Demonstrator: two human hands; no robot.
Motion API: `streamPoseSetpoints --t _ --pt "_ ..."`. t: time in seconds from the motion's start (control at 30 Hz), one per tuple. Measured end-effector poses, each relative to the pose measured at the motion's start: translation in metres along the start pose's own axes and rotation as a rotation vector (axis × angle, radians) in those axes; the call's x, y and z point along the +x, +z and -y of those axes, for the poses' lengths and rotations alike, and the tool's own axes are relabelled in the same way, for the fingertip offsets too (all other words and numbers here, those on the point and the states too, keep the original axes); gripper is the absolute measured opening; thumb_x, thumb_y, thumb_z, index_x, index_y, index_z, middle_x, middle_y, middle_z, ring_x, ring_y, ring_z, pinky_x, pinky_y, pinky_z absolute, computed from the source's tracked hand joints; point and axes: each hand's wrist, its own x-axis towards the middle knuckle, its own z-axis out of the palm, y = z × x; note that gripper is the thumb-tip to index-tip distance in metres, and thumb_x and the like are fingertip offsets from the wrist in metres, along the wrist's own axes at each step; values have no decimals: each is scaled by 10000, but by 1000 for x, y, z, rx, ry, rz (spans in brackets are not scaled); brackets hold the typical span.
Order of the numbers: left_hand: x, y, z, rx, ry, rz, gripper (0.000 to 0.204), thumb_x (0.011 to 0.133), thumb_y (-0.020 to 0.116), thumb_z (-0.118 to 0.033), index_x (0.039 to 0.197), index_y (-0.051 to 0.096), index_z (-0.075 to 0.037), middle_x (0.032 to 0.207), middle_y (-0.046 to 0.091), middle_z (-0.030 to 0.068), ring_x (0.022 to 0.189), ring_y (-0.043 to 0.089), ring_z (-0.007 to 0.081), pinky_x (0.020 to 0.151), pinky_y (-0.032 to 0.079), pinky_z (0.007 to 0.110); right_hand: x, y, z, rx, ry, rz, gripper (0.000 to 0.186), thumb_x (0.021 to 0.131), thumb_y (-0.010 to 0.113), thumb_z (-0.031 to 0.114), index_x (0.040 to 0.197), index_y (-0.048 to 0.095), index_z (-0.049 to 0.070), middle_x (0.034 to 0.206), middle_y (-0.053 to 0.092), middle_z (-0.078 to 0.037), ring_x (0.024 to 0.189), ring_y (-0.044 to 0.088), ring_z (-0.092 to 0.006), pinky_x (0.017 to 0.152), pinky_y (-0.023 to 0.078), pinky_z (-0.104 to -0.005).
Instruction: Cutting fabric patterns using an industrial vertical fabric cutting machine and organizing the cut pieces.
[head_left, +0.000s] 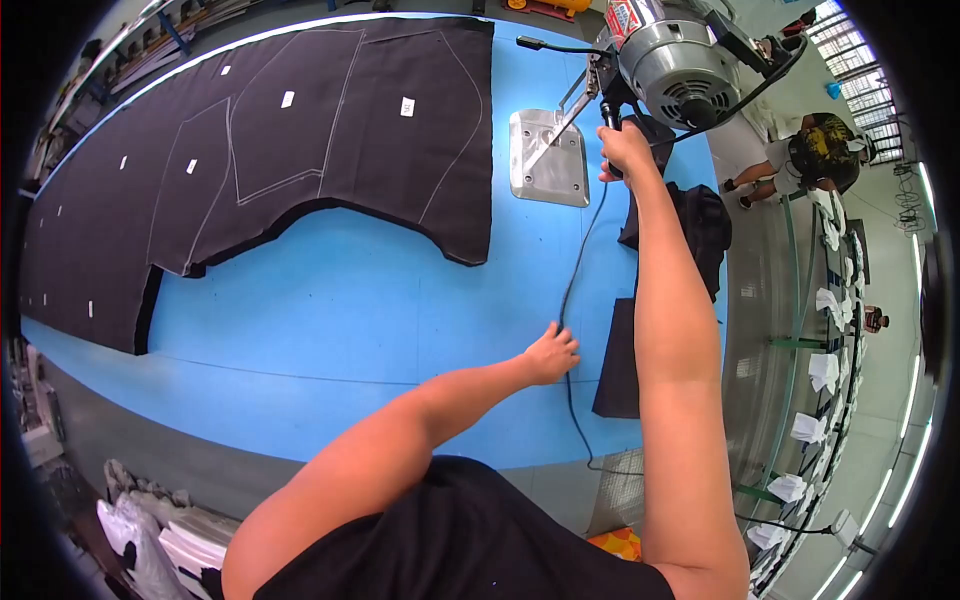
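Note:
My right hand [628, 152] is closed round the black handle [609, 114] of a straight-knife cloth cutting machine [680, 72] at the upper right. The machine's silver base plate [568, 170] rests on the blue table. A thin black cable [577, 265] runs from beside my right hand toward the near edge. My left hand [552, 355] is curled over this cable near mid-table, its fingers bent round it. Left of the base plate lies a thick stack of dark fabric [290, 145], with chalk-like outlines and small white labels on top. Its near edge is cut in curves.
Dark fabric pieces [704, 228] lie along the right side of the blue table [330, 300], partly behind my right arm. One flat dark piece [617, 370] sits nearer. Beyond stand a person [828, 155] and racks with white cloths [824, 372]. Plastic-wrapped bundles [140, 530] are at lower left.

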Motion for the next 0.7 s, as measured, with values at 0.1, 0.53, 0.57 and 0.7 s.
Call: streamPoseSetpoints --t 0.1,0.53,0.57,0.7 --pt "-54 26 9 157 353 72 245 910 598 -236 1144 669 -220 1092 605 48 1127 531 283 1009 392 563 -13 3 3 148 23 25 408 964 632 274 1258 482 33 894 594 -93 611 599 -183 513 570 -394" --pt "-192 -7 -32 -749 501 701 289 892 719 -296 1040 744 -49 1010 755 152 958 710 334 832 543 457 -145 35 -40 190 51 -49 365 974 617 272 1197 491 12 854 616 -113 587 616 -186 454 514 -360" --pt "-207 -19 -19 -769 433 677 293 901 714 -310 1022 744 -45 989 755 154 938 712 332 819 545 451 -157 38 -44 195 81 -18 374 989 619 289 1232 470 46 856 582 -88 577 585 -172 450 486 -346" --pt "-275 -44 35 -771 363 614 296 951 685 -326 1041 720 -45 971 746 145 923 710 328 800 546 446 -221 49 -56 242 145 -53 339 998 618 285 1196 469 53 836 581 -80 557 574 -158 431 474 -333"
